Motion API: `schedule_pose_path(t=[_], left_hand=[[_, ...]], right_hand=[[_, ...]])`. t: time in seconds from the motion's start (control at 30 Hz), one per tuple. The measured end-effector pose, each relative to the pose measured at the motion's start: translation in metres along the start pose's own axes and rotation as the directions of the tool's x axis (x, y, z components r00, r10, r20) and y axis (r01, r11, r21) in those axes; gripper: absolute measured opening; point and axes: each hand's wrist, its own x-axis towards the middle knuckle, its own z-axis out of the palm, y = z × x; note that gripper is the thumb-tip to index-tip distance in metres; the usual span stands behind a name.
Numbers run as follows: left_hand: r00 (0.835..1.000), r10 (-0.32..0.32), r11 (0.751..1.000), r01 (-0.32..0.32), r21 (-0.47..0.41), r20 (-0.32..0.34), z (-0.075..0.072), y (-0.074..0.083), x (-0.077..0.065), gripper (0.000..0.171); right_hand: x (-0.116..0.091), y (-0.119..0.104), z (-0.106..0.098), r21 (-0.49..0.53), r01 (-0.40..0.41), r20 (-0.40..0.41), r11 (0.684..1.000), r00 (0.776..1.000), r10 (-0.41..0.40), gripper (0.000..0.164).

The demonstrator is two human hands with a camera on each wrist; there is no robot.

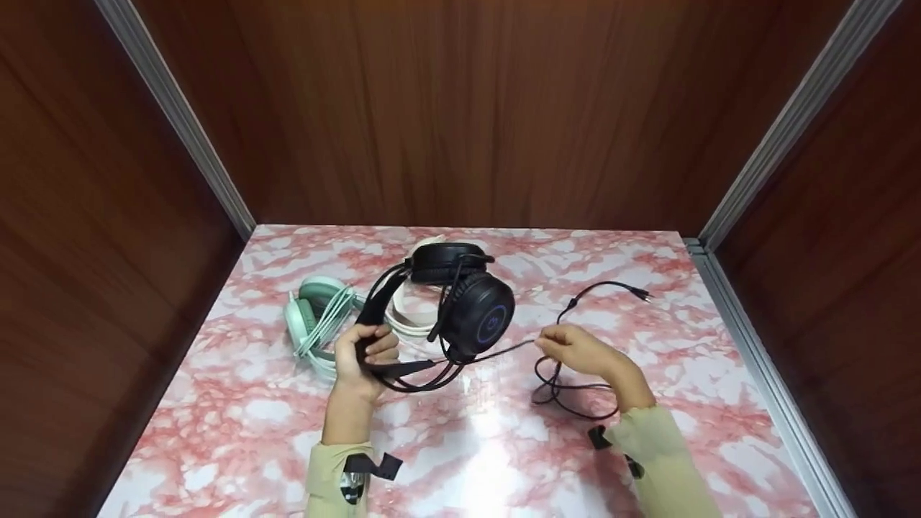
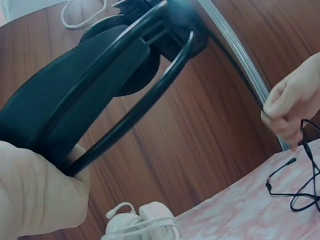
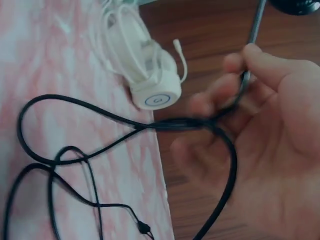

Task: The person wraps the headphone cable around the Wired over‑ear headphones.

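Observation:
My left hand [image 1: 367, 356] grips the headband of a black over-ear headset [image 1: 489, 313], its ear cups turned to the right and a small boom microphone showing. In the left wrist view the headset's padded headband [image 2: 75, 95] and outer tubes run up from the left hand [image 2: 40, 190]. To the right, my right hand [image 1: 575, 349] pinches the headset's black cable [image 1: 516, 348] between thumb and forefinger, drawing it nearly straight from the ear cup. In the right wrist view the cable [image 3: 185, 123] passes through the right hand [image 3: 270, 110] and trails off in loops.
Mint green headphones [image 1: 302, 320], their cord wound round them, lie left of the left hand. White headphones [image 1: 414, 316] lie behind the black headset, partly hidden. The cable's plug end [image 1: 640, 293] lies at the right on the marbled table [image 1: 237, 432]. Wood-grain panels [image 1: 460, 115] enclose the table.

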Motion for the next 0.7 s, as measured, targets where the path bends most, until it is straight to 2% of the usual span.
schedule_pose_path(t=[0.07,0.1,0.17,0.27,0.33,0.37,0.43,0.5,0.57,0.6,0.63,0.7], left_hand=[[0.998,-0.032,1.000,0.032,0.000,0.054,0.003,0.001,0.003,0.008],[0.996,-0.042,0.999,0.042,0.006,0.075,0.004,0.002,0.004,0.008],[0.993,-0.067,0.998,0.065,0.019,0.093,0.006,0.002,0.005,0.009],[0.995,-0.088,0.992,0.083,0.096,0.050,0.007,0.002,0.005,0.013],[0.998,-0.067,0.980,0.069,0.187,-0.017,0.009,0.002,0.004,0.015],[0.998,-0.048,0.968,0.059,0.244,-0.051,0.010,0.001,0.004,0.015],[0.994,-0.004,0.930,0.044,0.364,-0.112,0.013,0.000,0.005,0.012],[0.988,0.036,0.881,0.038,0.472,-0.148,0.017,-0.003,0.006,0.009],[0.986,0.064,0.832,0.031,0.554,-0.151,0.020,-0.005,0.007,0.008],[0.986,0.079,0.811,0.024,0.585,-0.150,0.022,-0.005,0.007,0.008],[0.985,0.095,0.794,0.014,0.608,-0.146,0.024,-0.006,0.007,0.007],[0.983,0.115,0.764,0.003,0.645,-0.141,0.028,-0.007,0.006,0.008]], right_hand=[[0.008,0.003,-0.003,-0.200,0.027,-0.074,0.979,0.996,-0.043,0.035],[0.012,0.005,-0.003,-0.307,0.043,-0.117,0.951,0.990,-0.082,0.036],[0.020,0.010,-0.004,-0.483,0.087,-0.189,0.871,0.961,-0.201,0.034],[0.029,0.016,-0.005,-0.638,0.133,-0.242,0.758,0.900,-0.362,0.028],[0.036,0.016,-0.009,-0.679,0.127,-0.269,0.723,0.873,-0.406,0.024],[0.040,0.015,-0.012,-0.688,0.123,-0.282,0.715,0.863,-0.420,0.022],[0.049,0.011,-0.021,-0.680,0.117,-0.293,0.724,0.862,-0.414,0.018],[0.058,0.007,-0.031,-0.666,0.133,-0.264,0.734,0.879,-0.398,0.018],[0.067,0.005,-0.039,-0.680,0.165,-0.210,0.715,0.890,-0.405,0.017],[0.071,0.006,-0.042,-0.701,0.185,-0.176,0.689,0.891,-0.418,0.017],[0.075,0.007,-0.045,-0.731,0.208,-0.141,0.650,0.886,-0.442,0.017],[0.081,0.009,-0.051,-0.795,0.245,-0.085,0.555,0.860,-0.503,0.017]])
